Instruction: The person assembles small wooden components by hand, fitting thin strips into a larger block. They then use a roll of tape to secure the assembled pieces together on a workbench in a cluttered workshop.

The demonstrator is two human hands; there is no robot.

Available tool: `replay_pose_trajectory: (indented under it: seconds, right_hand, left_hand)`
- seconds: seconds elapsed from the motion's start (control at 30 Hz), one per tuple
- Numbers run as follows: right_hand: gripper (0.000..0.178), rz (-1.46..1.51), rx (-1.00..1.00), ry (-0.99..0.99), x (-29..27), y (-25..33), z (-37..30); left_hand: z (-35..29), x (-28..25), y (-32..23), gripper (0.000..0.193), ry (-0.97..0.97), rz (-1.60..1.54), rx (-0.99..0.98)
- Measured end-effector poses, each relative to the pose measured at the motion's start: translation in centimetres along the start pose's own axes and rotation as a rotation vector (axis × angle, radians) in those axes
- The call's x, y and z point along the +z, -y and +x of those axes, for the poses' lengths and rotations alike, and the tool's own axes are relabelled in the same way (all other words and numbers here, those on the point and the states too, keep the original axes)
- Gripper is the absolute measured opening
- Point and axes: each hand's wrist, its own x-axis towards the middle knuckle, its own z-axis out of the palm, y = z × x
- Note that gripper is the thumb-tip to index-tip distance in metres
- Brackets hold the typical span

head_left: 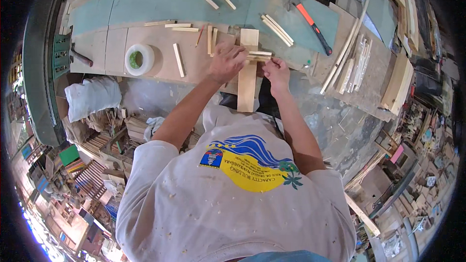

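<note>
Hands meet at the middle of the counter (145,43), and you are right over the work. Your left hand (226,62) lies palm down across the long wooden board (247,85), fingers (238,51) curled and pressing where a few thin wooden strips (259,55) cross it. Your right hand (276,72) sits just at three o'clock of the board, fingers (270,61) pinched together on the near ends of those strips; whether the grip is tight, I cannot tell from up here. The board runs from twelve to six o'clock, its far end square on the counter and its near end sticking out past the counter edge toward your chest.

At nine o'clock of your left hand a roll of tape (139,59) with a green core lies flat on the counter, and a single short stick (179,60) lies between the roll and your wrist. At eleven o'clock a few more short sticks (184,27) are scattered, with a red pencil (199,35) near them. At one o'clock a bundle of pale slats (277,29) lies slanted, well apart from your fingers. Further out at two o'clock a hammer (310,22) with a red and black handle rests on the green sheet (155,2). At three o'clock a heap of long offcuts (350,58) leans along the counter's right side. At eight o'clock, below the counter, a white sack (92,96) sits slumped.
</note>
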Motion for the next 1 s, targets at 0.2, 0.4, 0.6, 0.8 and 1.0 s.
replay_pose_trajectory:
  seconds: [0.2, 0.4, 0.6, 0.8, 1.0]
  right_hand:
    - [0.035, -0.752, -0.693, -0.287, -2.2, 3.1, 3.6]
    - [0.035, -1.249, -0.812, -0.183, -2.7, 7.0, 7.3]
    - [0.033, -1.048, -0.756, -0.095, -3.6, 7.1, 5.9]
    - [0.033, -0.991, -0.76, -0.08, -5.0, 5.7, 5.4]
    - [0.038, -1.007, -0.678, -0.088, -4.9, 6.2, 6.2]
  left_hand:
    - [-0.2, 0.3, 0.1, 0.038, -0.058, -0.021, 0.009]
    - [0.6, 0.2, 0.2, 0.033, -0.059, 0.035, 0.052]
    - [0.2, -0.2, 0.1, 0.042, -0.013, 0.015, 0.012]
    - [0.2, 0.2, 0.2, 0.05, -0.006, -0.029, -0.005]
    - [0.3, -0.4, -0.1, 0.053, 0.005, -0.033, -0.031]
